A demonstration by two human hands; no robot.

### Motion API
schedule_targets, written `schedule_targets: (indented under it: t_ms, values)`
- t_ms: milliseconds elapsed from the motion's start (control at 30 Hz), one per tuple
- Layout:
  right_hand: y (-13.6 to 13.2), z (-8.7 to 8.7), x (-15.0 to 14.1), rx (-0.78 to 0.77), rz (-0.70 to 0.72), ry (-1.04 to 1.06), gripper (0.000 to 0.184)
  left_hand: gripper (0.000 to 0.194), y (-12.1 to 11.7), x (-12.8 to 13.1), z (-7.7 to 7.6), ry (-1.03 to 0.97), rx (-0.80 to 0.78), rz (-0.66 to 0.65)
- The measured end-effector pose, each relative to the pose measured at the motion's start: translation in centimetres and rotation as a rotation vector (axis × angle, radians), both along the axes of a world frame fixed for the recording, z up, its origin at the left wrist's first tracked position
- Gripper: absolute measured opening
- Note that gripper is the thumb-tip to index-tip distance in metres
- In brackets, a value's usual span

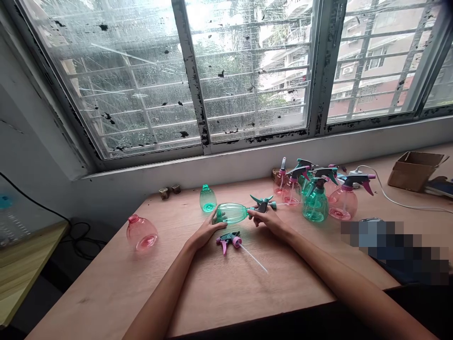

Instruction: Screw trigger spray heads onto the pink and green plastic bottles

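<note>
My left hand (pixel 208 230) grips a clear green spray bottle (pixel 231 213) lying on its side just above the wooden table (pixel 226 283). My right hand (pixel 266 218) pinches the teal trigger head (pixel 262 203) at that bottle's neck. A loose trigger head with a pink nozzle and a long white tube (pixel 230 239) lies on the table just below my hands. Another green bottle without a head (pixel 207 199) stands behind my left hand. A pink bottle without a head (pixel 141 233) sits further left.
Several assembled pink and green spray bottles (pixel 316 196) stand at the back right. A cardboard box (pixel 414 170) and a white cable (pixel 385 193) lie at the far right. Two small brown objects (pixel 169 191) rest by the window sill. A lower yellowish table (pixel 24 264) stands left.
</note>
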State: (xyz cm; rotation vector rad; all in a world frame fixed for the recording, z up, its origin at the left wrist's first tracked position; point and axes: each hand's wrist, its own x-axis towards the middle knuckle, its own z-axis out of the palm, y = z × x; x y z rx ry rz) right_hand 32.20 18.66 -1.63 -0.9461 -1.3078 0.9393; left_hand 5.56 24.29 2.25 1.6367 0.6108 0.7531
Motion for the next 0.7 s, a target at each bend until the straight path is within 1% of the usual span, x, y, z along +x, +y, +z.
schedule_targets:
  t_ms: [333,533,700]
  values:
    - [-0.06,0.01,-0.11,0.006,0.031,0.002,0.015,0.039,0.55,0.76,-0.71,-0.051,-0.052,0.016]
    - [0.38,-0.44,0.15,0.012,0.041,0.007,0.014,0.038,0.26,0.75,-0.46,-0.058,-0.058,-0.005]
    - [0.71,-0.77,0.36,0.017,0.039,0.012,0.014,0.039,0.10,0.48,-0.49,-0.066,-0.051,0.008]
